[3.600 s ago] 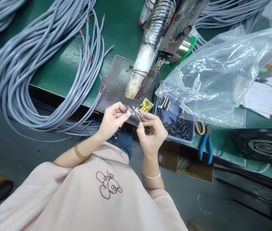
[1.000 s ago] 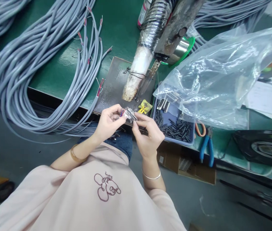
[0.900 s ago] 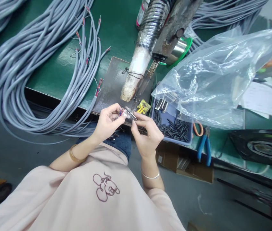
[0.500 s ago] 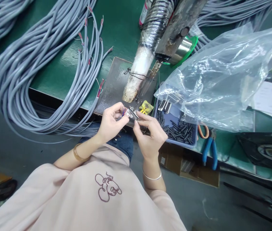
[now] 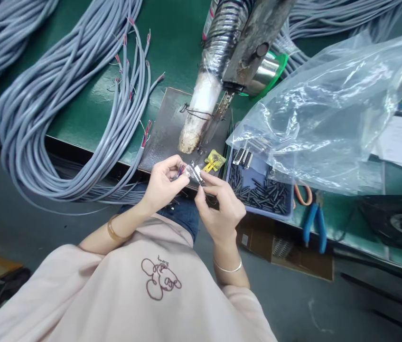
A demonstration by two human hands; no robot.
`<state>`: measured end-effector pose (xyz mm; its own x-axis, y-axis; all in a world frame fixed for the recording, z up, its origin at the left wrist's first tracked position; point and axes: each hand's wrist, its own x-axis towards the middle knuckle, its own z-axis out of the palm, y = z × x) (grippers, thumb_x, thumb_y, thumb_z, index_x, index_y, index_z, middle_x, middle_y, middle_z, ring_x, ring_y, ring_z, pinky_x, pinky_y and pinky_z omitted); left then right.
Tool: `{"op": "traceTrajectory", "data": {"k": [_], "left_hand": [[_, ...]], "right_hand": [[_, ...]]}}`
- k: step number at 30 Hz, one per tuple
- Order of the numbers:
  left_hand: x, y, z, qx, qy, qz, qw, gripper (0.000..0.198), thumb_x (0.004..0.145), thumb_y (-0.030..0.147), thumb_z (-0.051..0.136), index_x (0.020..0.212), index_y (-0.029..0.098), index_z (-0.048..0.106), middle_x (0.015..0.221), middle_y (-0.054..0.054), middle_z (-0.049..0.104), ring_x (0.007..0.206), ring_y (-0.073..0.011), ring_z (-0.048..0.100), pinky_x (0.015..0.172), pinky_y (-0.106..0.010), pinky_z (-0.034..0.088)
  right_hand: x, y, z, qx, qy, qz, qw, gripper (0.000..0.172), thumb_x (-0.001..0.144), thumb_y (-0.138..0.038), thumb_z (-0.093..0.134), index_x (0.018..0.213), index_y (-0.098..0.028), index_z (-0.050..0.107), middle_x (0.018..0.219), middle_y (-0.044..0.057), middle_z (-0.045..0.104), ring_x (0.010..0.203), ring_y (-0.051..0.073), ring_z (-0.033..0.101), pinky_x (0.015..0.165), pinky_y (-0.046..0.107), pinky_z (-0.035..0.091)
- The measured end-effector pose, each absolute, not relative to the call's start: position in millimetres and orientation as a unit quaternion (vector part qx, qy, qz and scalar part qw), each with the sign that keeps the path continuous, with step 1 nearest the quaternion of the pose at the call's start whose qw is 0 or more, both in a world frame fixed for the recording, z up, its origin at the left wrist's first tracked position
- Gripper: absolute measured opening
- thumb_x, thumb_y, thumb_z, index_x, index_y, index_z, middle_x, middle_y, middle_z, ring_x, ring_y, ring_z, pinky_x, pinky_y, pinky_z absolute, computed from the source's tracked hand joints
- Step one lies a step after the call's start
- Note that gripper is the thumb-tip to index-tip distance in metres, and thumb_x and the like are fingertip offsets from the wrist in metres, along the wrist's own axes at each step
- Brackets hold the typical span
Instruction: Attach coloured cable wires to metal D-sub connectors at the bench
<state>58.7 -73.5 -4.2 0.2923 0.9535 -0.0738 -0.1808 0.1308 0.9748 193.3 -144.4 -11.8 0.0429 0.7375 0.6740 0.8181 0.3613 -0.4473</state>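
Observation:
My left hand (image 5: 167, 183) pinches the stripped end of a grey cable, where thin red and blue wires (image 5: 180, 169) stick out between the fingers. Just right of these wires is a silver multi-pin connector (image 5: 196, 172), tilted, with one end in the fingertips of my right hand (image 5: 220, 202). The wires lie close against the connector; whether they touch its pins I cannot tell. Both hands are over the front edge of a dark metal plate (image 5: 161, 118). Behind the connector, a soldering tip under a metal arm (image 5: 227, 97) points down at the plate.
A foil-wrapped hose (image 5: 208, 71) hangs over the plate beside a yellow packet (image 5: 215, 160). To the right are a blue bin (image 5: 254, 178) of black sleeves and connectors, a plastic bag (image 5: 322, 109) and blue-handled pliers (image 5: 315, 221). Looped grey cables (image 5: 44, 104) fill the left.
The connector has turned slightly, showing more of its bright face, and my right hand has shifted a little down and left. My left hand keeps its pinch. The view has moved slightly.

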Motion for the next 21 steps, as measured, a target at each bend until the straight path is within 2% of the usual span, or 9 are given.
{"op": "traceTrajectory", "data": {"k": [6,9,11,13,15,21], "left_hand": [[58,-78,-6,0.491,0.410,0.429,0.638,0.017,0.066,0.021,0.063,0.063,0.018,0.046,0.062,0.005,0.050,0.053,-0.0046,0.041,0.050,-0.016,0.035],[56,-82,-6,0.515,0.415,0.418,0.623,0.016,0.068,0.024,0.062,0.063,0.018,0.047,0.062,0.004,0.047,0.057,-0.0058,0.042,0.053,-0.017,0.034],[54,-86,-6,0.542,0.417,0.398,0.611,0.015,0.069,0.024,0.060,0.064,0.018,0.048,0.062,0.005,0.045,0.056,-0.0055,0.040,0.053,-0.018,0.032],[52,-91,-5,0.573,0.413,0.377,0.599,0.013,0.070,0.024,0.058,0.064,0.018,0.048,0.061,0.005,0.043,0.054,-0.0054,0.037,0.053,-0.019,0.030],[50,-95,-4,0.602,0.402,0.367,0.584,0.013,0.072,0.023,0.056,0.065,0.018,0.047,0.061,0.005,0.043,0.055,-0.0061,0.038,0.053,-0.020,0.030],[46,-103,-3,0.661,0.366,0.372,0.540,0.011,0.073,0.018,0.053,0.065,0.019,0.045,0.063,0.004,0.046,0.057,-0.0076,0.040,0.053,-0.021,0.031]], "right_hand": [[194,-148,-10,-0.574,-0.679,-0.012,0.458,0.013,0.091,-0.012,0.064,0.087,-0.024,0.061,0.101,0.004,0.081,0.089,0.018,0.080,0.072,0.028,0.064],[198,-155,-11,-0.594,-0.629,0.008,0.503,0.009,0.094,-0.015,0.063,0.093,-0.024,0.064,0.091,0.001,0.080,0.068,0.013,0.076,0.058,0.022,0.057],[204,-160,-8,-0.606,-0.604,-0.001,0.517,0.008,0.096,-0.017,0.063,0.098,-0.024,0.066,0.076,-0.004,0.076,0.049,0.008,0.064,0.046,0.019,0.047],[209,-163,-2,-0.607,-0.638,-0.017,0.474,0.006,0.095,-0.019,0.065,0.096,-0.024,0.070,0.063,-0.007,0.068,0.042,0.006,0.055,0.043,0.020,0.040],[213,-163,6,-0.587,-0.698,-0.025,0.410,0.006,0.095,-0.020,0.067,0.092,-0.022,0.071,0.056,-0.007,0.064,0.041,0.006,0.052,0.045,0.020,0.039],[211,-159,13,-0.527,-0.779,-0.048,0.338,0.016,0.100,-0.021,0.060,0.089,-0.019,0.072,0.062,-0.003,0.070,0.047,0.006,0.055,0.053,0.021,0.042]]}}
